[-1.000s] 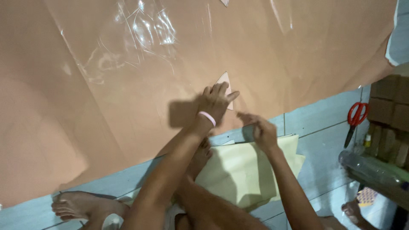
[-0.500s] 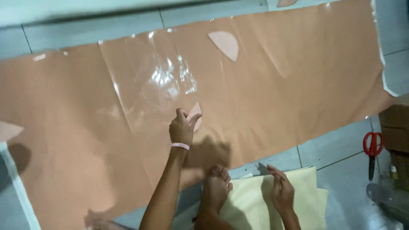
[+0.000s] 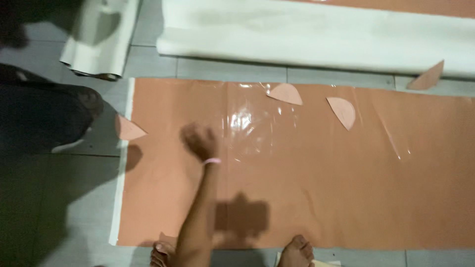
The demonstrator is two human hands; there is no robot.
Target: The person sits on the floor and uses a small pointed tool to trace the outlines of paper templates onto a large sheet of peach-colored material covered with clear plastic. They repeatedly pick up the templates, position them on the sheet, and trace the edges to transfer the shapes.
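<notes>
Left hand [image 3: 199,141] was swung leftward across the orange sheet [image 3: 307,198] since half a second earlier; blurred, grip state could not be told. Right hand was out of view. Cut half-round pieces [image 3: 285,93] were left lying farther up the sheet.

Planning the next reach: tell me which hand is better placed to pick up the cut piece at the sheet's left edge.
Left, probably. The left hand is out over the tan sheet, nearer that cut piece; its grip is blurred. The right hand is out of view.
</notes>
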